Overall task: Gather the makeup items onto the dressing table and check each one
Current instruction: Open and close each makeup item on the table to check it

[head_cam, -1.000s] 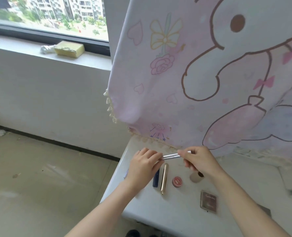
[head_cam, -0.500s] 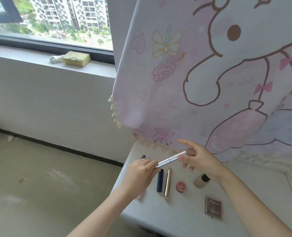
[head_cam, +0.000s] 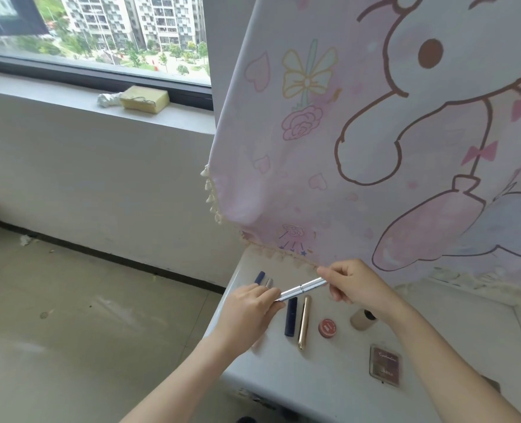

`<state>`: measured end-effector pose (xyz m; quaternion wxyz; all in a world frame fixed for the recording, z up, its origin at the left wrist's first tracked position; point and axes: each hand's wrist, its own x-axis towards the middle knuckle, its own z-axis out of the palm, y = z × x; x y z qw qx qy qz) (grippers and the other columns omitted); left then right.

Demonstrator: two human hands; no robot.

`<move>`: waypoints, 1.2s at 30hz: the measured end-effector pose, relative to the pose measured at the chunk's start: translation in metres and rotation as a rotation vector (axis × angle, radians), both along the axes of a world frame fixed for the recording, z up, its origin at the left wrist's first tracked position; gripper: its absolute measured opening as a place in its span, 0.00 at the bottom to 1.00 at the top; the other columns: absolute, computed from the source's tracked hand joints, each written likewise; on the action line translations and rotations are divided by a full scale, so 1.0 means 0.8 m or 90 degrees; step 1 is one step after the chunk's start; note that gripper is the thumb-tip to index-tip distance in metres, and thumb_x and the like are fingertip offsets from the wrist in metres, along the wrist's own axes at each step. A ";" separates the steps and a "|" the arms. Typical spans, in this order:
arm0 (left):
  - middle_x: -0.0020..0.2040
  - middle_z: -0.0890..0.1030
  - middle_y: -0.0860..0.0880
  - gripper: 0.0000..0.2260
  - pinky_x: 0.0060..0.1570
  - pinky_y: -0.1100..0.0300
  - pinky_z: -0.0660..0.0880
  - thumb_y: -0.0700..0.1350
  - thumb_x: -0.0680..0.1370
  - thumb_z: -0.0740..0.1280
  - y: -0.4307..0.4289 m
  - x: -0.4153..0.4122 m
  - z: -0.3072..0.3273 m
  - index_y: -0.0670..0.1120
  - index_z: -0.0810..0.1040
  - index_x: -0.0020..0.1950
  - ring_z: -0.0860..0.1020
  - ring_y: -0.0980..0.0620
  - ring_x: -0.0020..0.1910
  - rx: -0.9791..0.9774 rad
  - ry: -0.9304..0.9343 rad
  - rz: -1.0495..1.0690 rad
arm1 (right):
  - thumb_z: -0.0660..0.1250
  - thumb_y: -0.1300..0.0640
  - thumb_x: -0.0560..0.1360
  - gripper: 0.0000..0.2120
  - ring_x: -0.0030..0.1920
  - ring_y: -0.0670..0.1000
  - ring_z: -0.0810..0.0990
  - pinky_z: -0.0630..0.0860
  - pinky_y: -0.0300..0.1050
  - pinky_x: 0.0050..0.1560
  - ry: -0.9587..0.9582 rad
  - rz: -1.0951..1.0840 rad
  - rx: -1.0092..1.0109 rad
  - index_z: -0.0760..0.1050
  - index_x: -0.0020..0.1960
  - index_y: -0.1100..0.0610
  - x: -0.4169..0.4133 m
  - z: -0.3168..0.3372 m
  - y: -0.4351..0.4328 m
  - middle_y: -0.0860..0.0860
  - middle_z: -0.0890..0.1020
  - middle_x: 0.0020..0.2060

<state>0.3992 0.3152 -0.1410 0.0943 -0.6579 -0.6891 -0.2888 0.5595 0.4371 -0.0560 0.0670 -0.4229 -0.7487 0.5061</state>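
Note:
A slim silver makeup pen [head_cam: 301, 288] is held above the white dressing table [head_cam: 314, 374]. My left hand [head_cam: 250, 312] grips its lower left end and my right hand [head_cam: 353, 283] pinches its upper right end. Below it lie a dark blue tube [head_cam: 291, 320] and a gold tube [head_cam: 303, 322] side by side. To their right sit a round red pot [head_cam: 327, 327], a beige bottle with a black cap [head_cam: 362, 318] on its side, and a brown eyeshadow palette [head_cam: 385, 364]. Another blue tube [head_cam: 259, 277] and a silver one [head_cam: 269, 282] peek out behind my left hand.
A pink cartoon cloth [head_cam: 375, 132] hangs behind the table, its tasselled hem touching the back edge. A yellow sponge [head_cam: 144, 98] and crumpled foil [head_cam: 108, 99] rest on the windowsill. The table's left edge drops to the tiled floor [head_cam: 85, 315].
The pen has tilted, its right end higher than a second ago. My right hand opened its fingers half a second ago and has closed on the pen's end again. The view shifted slightly.

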 end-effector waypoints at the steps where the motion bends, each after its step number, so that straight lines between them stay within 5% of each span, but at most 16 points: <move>1: 0.23 0.71 0.53 0.14 0.25 0.66 0.63 0.49 0.74 0.59 -0.002 0.000 -0.001 0.46 0.74 0.31 0.68 0.52 0.23 -0.001 0.002 -0.001 | 0.65 0.59 0.75 0.09 0.24 0.40 0.70 0.67 0.30 0.29 0.019 0.020 -0.006 0.76 0.36 0.53 0.003 0.002 -0.001 0.46 0.76 0.27; 5: 0.23 0.71 0.52 0.14 0.28 0.64 0.62 0.49 0.74 0.59 -0.006 0.003 -0.003 0.46 0.74 0.31 0.67 0.52 0.23 0.007 -0.013 -0.007 | 0.68 0.58 0.73 0.11 0.45 0.44 0.78 0.73 0.29 0.39 0.016 0.079 -0.039 0.75 0.53 0.47 0.012 0.003 -0.004 0.46 0.78 0.49; 7: 0.23 0.71 0.52 0.13 0.29 0.63 0.61 0.49 0.74 0.59 -0.006 0.008 -0.001 0.46 0.74 0.31 0.67 0.52 0.23 0.012 -0.007 -0.012 | 0.64 0.53 0.75 0.06 0.31 0.44 0.76 0.69 0.31 0.30 0.016 0.016 -0.040 0.76 0.48 0.54 0.008 -0.002 -0.009 0.50 0.79 0.37; 10: 0.23 0.71 0.53 0.12 0.28 0.64 0.61 0.49 0.72 0.59 -0.005 0.011 0.002 0.46 0.75 0.31 0.68 0.52 0.22 0.016 0.006 -0.019 | 0.64 0.57 0.76 0.12 0.20 0.40 0.68 0.65 0.31 0.26 0.008 -0.010 0.016 0.74 0.33 0.56 0.011 -0.003 -0.011 0.48 0.74 0.23; 13: 0.23 0.72 0.53 0.12 0.28 0.64 0.61 0.49 0.72 0.60 -0.007 0.012 0.000 0.47 0.76 0.32 0.69 0.52 0.22 0.022 0.004 -0.028 | 0.67 0.67 0.71 0.11 0.26 0.37 0.71 0.68 0.32 0.35 0.037 0.055 -0.004 0.77 0.38 0.51 0.020 0.002 -0.011 0.46 0.76 0.30; 16: 0.23 0.72 0.53 0.12 0.29 0.64 0.61 0.49 0.73 0.60 -0.005 0.016 -0.001 0.46 0.77 0.32 0.69 0.52 0.23 0.009 -0.019 -0.031 | 0.70 0.58 0.71 0.15 0.32 0.37 0.77 0.72 0.30 0.38 0.016 0.075 -0.053 0.74 0.54 0.44 0.021 0.003 -0.014 0.45 0.80 0.39; 18: 0.23 0.71 0.52 0.12 0.28 0.64 0.60 0.48 0.73 0.61 -0.003 0.021 -0.002 0.46 0.76 0.32 0.68 0.51 0.23 -0.006 -0.029 -0.036 | 0.67 0.51 0.73 0.03 0.25 0.41 0.75 0.70 0.32 0.31 0.008 0.016 -0.041 0.74 0.46 0.47 0.018 0.002 -0.016 0.46 0.80 0.30; 21: 0.23 0.70 0.53 0.11 0.28 0.65 0.57 0.48 0.73 0.61 -0.004 0.027 -0.002 0.47 0.74 0.31 0.67 0.52 0.23 -0.021 -0.017 -0.039 | 0.65 0.54 0.75 0.17 0.20 0.43 0.68 0.67 0.35 0.28 -0.043 -0.003 0.059 0.70 0.29 0.54 0.023 -0.009 -0.010 0.47 0.75 0.20; 24: 0.22 0.70 0.53 0.11 0.27 0.65 0.58 0.49 0.72 0.60 -0.009 0.031 -0.001 0.48 0.74 0.31 0.66 0.54 0.23 -0.023 -0.022 -0.030 | 0.68 0.63 0.72 0.09 0.32 0.40 0.74 0.71 0.28 0.36 -0.006 0.056 0.012 0.76 0.39 0.49 0.028 0.003 -0.013 0.47 0.79 0.34; 26: 0.23 0.70 0.53 0.11 0.28 0.65 0.60 0.49 0.72 0.60 -0.011 0.031 -0.001 0.48 0.75 0.32 0.66 0.54 0.23 -0.025 -0.042 -0.033 | 0.70 0.60 0.71 0.11 0.41 0.41 0.77 0.72 0.27 0.41 -0.006 0.072 -0.025 0.75 0.50 0.47 0.032 0.003 -0.012 0.47 0.80 0.45; 28: 0.23 0.70 0.53 0.11 0.27 0.67 0.58 0.49 0.72 0.60 -0.012 0.033 0.000 0.48 0.76 0.33 0.66 0.55 0.23 -0.037 -0.044 -0.032 | 0.68 0.53 0.73 0.03 0.34 0.45 0.77 0.71 0.36 0.38 -0.020 0.015 -0.023 0.75 0.46 0.49 0.034 -0.001 -0.012 0.47 0.81 0.37; 31: 0.22 0.70 0.54 0.11 0.28 0.69 0.54 0.49 0.72 0.60 -0.014 0.035 0.004 0.48 0.77 0.33 0.66 0.55 0.22 -0.053 -0.037 -0.030 | 0.68 0.57 0.73 0.09 0.25 0.46 0.71 0.68 0.39 0.32 -0.003 -0.019 -0.007 0.77 0.34 0.54 0.039 -0.009 -0.011 0.46 0.77 0.21; 36: 0.22 0.71 0.54 0.11 0.27 0.71 0.54 0.49 0.71 0.60 -0.018 0.040 0.003 0.48 0.77 0.32 0.66 0.56 0.22 -0.071 -0.057 -0.035 | 0.68 0.66 0.71 0.08 0.25 0.40 0.72 0.70 0.28 0.31 0.054 -0.012 -0.033 0.79 0.38 0.54 0.044 -0.005 -0.013 0.48 0.77 0.28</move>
